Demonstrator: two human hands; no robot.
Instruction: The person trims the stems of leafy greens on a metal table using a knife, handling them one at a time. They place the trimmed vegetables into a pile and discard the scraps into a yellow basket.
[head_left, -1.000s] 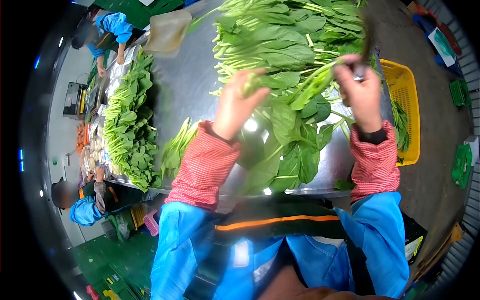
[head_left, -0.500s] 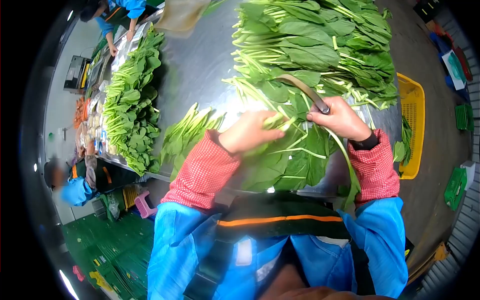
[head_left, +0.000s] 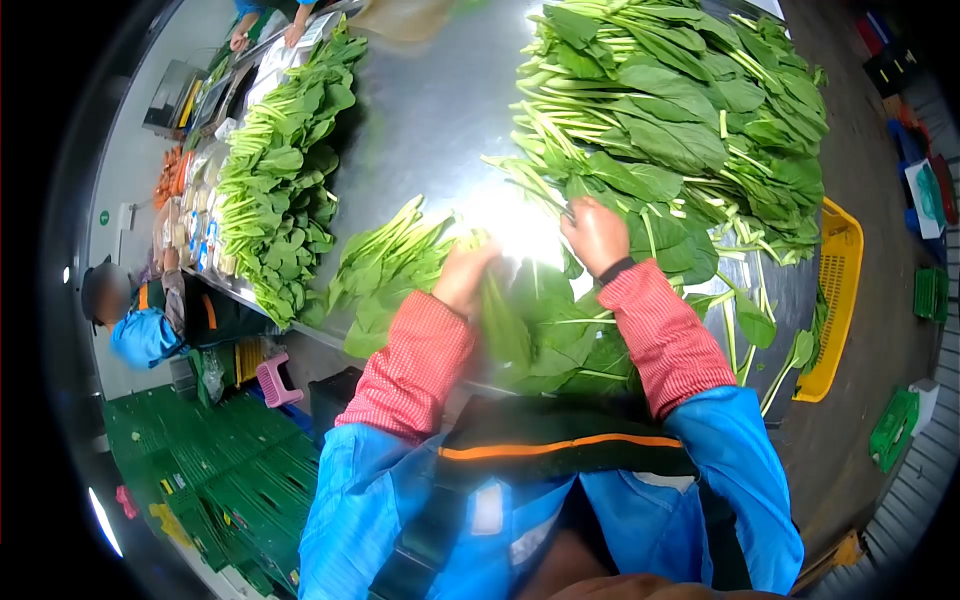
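Note:
My left hand [head_left: 466,272], smeared a little by motion, is closed on a leafy green [head_left: 508,325] whose leaves hang toward me. Beside it on the left lies a small bunch of greens [head_left: 395,250] on the metal table. My right hand [head_left: 597,236] is closed at the near edge of the big pile of greens [head_left: 660,110]. Only a small dark bit of the curved knife [head_left: 568,212] shows at its fingers; the rest is hidden. Loose leaves [head_left: 570,345] lie between my forearms.
A long row of greens [head_left: 285,170] lines the table's left side. Beyond it are packaged goods and a person [head_left: 150,325]; another person's hands [head_left: 292,35] show at the top. A yellow basket [head_left: 835,300] stands right, and green crates [head_left: 210,480] lower left.
My right hand has moved left and down to the pile's edge, and the curved knife has gone mostly out of sight. My left hand has shifted left with a leafy green. The view has turned slightly.

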